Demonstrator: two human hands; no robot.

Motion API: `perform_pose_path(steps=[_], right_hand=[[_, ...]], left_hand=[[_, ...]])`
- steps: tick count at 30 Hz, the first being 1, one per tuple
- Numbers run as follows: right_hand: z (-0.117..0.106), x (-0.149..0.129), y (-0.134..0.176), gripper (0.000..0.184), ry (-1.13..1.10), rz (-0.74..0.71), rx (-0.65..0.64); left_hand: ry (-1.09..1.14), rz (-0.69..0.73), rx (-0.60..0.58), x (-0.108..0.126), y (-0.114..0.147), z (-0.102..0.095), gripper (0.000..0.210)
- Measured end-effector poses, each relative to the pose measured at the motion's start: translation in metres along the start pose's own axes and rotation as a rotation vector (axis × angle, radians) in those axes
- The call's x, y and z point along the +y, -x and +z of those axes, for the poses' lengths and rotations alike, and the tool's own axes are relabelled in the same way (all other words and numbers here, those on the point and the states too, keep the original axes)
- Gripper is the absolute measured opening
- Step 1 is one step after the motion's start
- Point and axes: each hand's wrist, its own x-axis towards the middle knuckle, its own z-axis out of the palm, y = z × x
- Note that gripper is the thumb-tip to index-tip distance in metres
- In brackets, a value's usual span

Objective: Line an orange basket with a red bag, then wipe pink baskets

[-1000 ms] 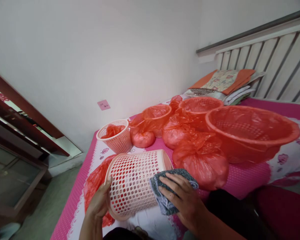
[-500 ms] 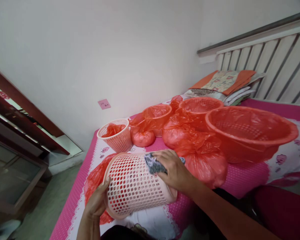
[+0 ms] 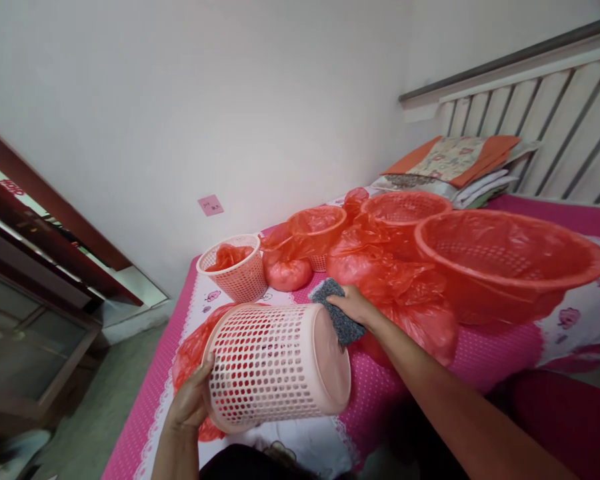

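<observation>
A pale pink perforated plastic basket (image 3: 265, 367) lies tilted on its side above the bed, its solid base turned to the right. My left hand (image 3: 193, 397) grips its rim, with the thumb on the outside and the other fingers hidden. In my right hand (image 3: 353, 307) is a grey cloth (image 3: 343, 323), pinched at its top and held beside the base's upper edge. Under the basket's open end spreads a crumpled red plastic bag (image 3: 193, 347).
Another pink basket (image 3: 243, 277) with a red bag inside stands near the wall. Several red-lined baskets, including a large one (image 3: 505, 293), and filled red bags (image 3: 415, 323) crowd the right side. Folded bedding (image 3: 460, 163) lies by the white headboard (image 3: 540, 120).
My right hand has moved the cloth from the basket's perforated side to the right, beside its base. The basket has turned slightly, showing more of the base. My left hand keeps its hold.
</observation>
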Motion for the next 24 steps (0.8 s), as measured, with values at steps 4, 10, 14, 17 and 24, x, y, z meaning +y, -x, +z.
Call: perform_pose_path(steps=[4,10,14,17,24], right_hand=[[-0.001,0.02,0.004,0.01,-0.092,0.084,0.007],[-0.002,0.045,0.022,0.01,-0.246,0.165,-0.001],[0.0,0.064,0.036,0.017,-0.382,0.231,-0.022],[0.008,0.075,0.045,0.023,-0.525,0.25,-0.049],[0.024,0.079,0.056,0.034,-0.615,0.177,0.063]], left_hand=[[-0.026,0.026,0.031,0.0,0.001,0.0,0.052],[0.009,0.029,0.079,0.002,0.0,0.002,0.06],[0.062,0.058,0.103,0.003,-0.005,0.001,0.064],[0.044,0.099,0.15,0.004,-0.007,0.003,0.06],[0.016,0.141,0.204,0.0,-0.008,0.014,0.049]])
